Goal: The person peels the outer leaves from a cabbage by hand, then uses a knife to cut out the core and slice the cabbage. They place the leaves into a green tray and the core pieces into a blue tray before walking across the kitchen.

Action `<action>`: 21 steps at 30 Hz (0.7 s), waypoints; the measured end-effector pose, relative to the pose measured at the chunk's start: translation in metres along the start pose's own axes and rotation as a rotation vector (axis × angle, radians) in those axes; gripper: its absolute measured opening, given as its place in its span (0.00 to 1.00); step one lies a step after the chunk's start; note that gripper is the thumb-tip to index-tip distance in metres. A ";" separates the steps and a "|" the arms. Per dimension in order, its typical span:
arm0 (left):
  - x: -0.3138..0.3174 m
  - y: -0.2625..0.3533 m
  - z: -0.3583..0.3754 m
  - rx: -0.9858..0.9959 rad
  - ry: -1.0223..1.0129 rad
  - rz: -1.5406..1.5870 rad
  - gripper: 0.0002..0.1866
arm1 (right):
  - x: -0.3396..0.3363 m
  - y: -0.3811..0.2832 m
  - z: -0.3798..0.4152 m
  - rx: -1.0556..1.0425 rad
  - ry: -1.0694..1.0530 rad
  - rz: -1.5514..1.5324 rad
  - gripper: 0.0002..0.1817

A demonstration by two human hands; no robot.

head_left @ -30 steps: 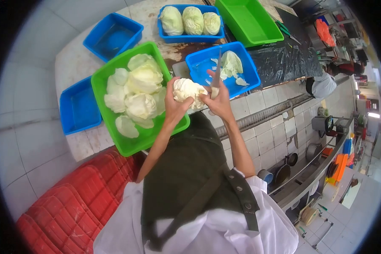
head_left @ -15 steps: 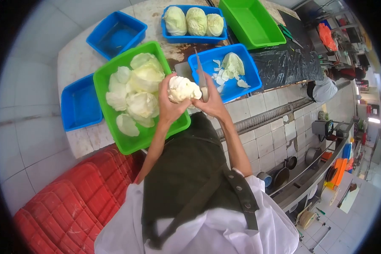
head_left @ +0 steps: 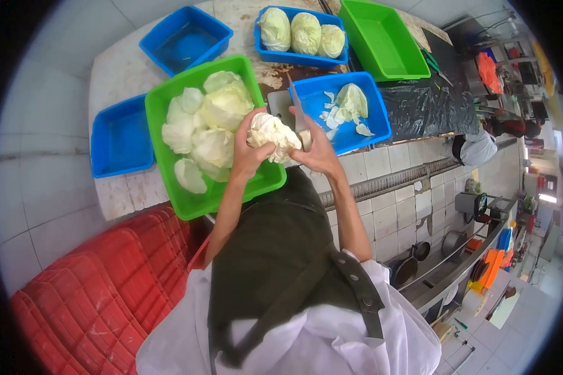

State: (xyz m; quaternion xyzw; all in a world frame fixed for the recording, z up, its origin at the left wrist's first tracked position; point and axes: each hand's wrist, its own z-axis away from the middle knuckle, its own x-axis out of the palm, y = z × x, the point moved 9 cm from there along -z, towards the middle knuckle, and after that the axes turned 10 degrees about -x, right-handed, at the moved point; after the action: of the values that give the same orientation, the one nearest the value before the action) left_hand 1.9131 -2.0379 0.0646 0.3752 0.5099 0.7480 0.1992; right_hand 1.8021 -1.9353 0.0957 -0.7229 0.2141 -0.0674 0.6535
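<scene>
Between my hands is a small peeled cabbage (head_left: 271, 135), pale and ragged, with outer leaves gone. My left hand (head_left: 249, 152) grips it from the left, thumb across its near side. In my right hand (head_left: 321, 150) is a knife (head_left: 298, 107), blade pointing up and away, beside the cabbage. Both hands are over the right edge of a green tray (head_left: 222, 195) holding several large loose cabbage leaves (head_left: 226, 107). Just beyond my right hand, a blue tray (head_left: 374, 117) contains a cabbage piece (head_left: 352, 102) and small scraps.
Three whole cabbages (head_left: 306, 34) fill a blue tray (head_left: 306, 59) at the back. Another green tray (head_left: 388, 40) stands to its right, near green-handled scissors (head_left: 433, 61). Two more blue trays lie left. A red crate (head_left: 106, 281) is below left; a person (head_left: 478, 149) is far right.
The cabbage has turned slightly in my hands, and my left thumb now lies further across it. The knife remains in my right hand. The whole view has shifted a little.
</scene>
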 end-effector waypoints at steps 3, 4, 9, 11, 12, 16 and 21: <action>-0.013 0.004 -0.001 0.036 0.038 -0.156 0.38 | 0.009 -0.001 -0.001 0.026 -0.056 0.037 0.47; -0.018 0.008 0.000 0.079 0.069 -0.265 0.38 | 0.011 -0.003 -0.002 0.027 -0.056 0.036 0.47; -0.027 0.033 0.009 0.158 0.011 -0.304 0.39 | 0.024 0.003 -0.007 0.094 -0.080 -0.183 0.42; -0.028 0.041 0.011 0.161 -0.003 -0.311 0.39 | 0.025 -0.002 -0.007 0.128 -0.082 -0.224 0.41; -0.027 0.042 0.015 0.131 -0.032 -0.271 0.39 | 0.026 -0.005 -0.006 0.165 -0.078 -0.262 0.41; -0.025 0.071 0.033 0.407 0.065 -0.541 0.38 | 0.033 0.000 -0.004 0.168 -0.014 -0.346 0.41; -0.013 0.092 0.045 0.312 0.187 -0.813 0.37 | 0.038 0.000 -0.006 -0.104 0.196 -0.259 0.37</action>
State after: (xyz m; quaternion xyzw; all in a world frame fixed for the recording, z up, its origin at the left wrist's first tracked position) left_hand 1.9633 -2.0556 0.1526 0.1005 0.7385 0.5537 0.3715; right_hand 1.8339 -1.9563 0.0893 -0.7672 0.1850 -0.2102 0.5770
